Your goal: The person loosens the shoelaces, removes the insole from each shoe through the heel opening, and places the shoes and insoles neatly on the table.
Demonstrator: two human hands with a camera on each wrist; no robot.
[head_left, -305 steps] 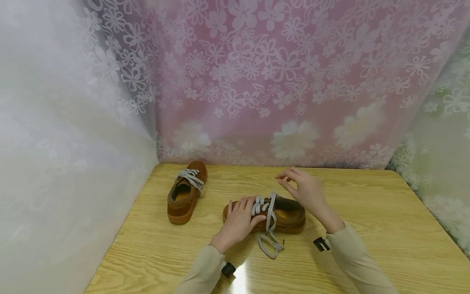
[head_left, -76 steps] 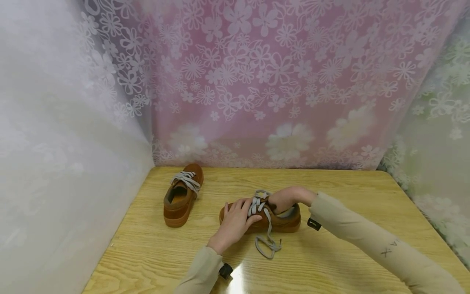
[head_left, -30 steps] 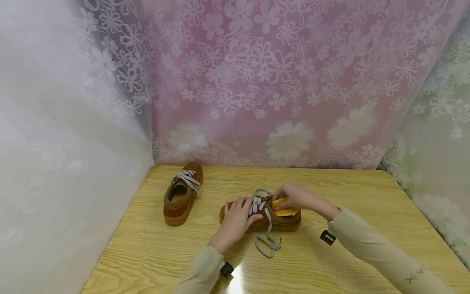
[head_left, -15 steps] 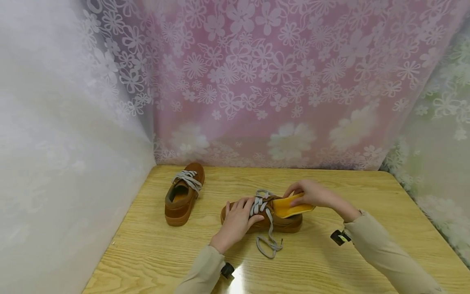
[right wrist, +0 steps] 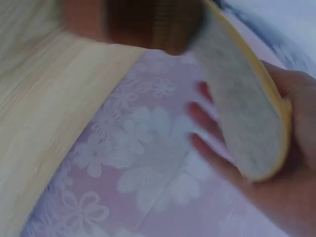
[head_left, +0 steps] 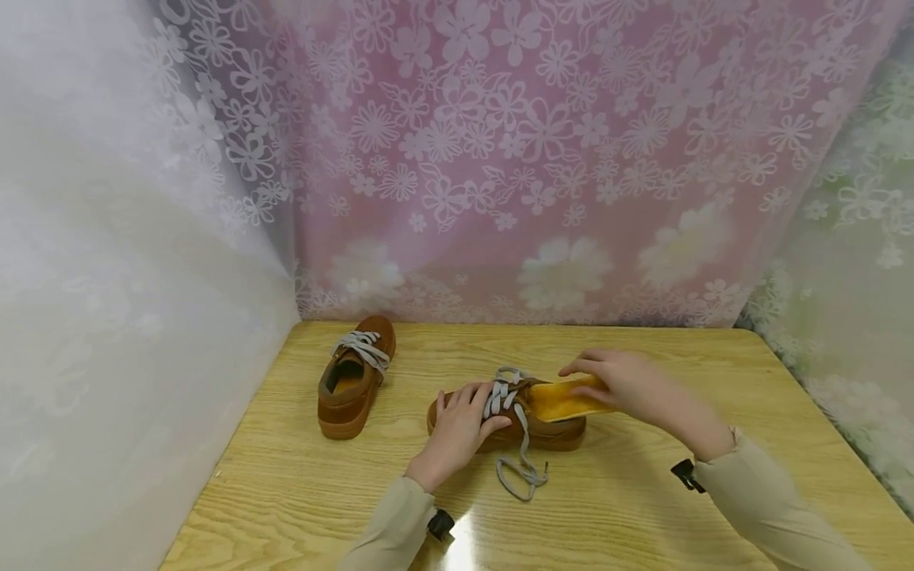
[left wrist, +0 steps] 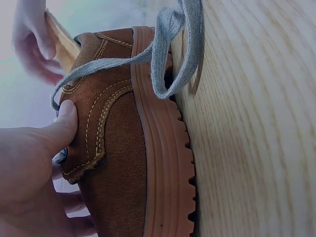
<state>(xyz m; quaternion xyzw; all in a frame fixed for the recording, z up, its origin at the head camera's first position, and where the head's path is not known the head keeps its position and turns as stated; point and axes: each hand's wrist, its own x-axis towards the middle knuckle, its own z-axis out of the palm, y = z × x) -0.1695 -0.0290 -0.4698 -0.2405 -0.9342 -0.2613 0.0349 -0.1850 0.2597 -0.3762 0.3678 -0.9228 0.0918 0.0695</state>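
A brown suede lace-up shoe lies on its sole, toe to the left. My left hand holds it over the front, thumb on the near side by the laces and fingers across to the far side. With thumb and fingers, my right hand holds the heel end of a yellow insole. The insole slants up out of the shoe opening, its front part hidden inside. In the right wrist view the pale grey underside of the insole shows. A loose grey shoelace trails onto the table on the near side.
A matching brown shoe, laced, stands at the back left of the wooden table. Flower-patterned curtains enclose the table at the back and both sides.
Earlier my right hand was reaching inside the shoe; since then it has drawn the insole up and to the right, out through the opening. My left hand has stayed on the shoe.
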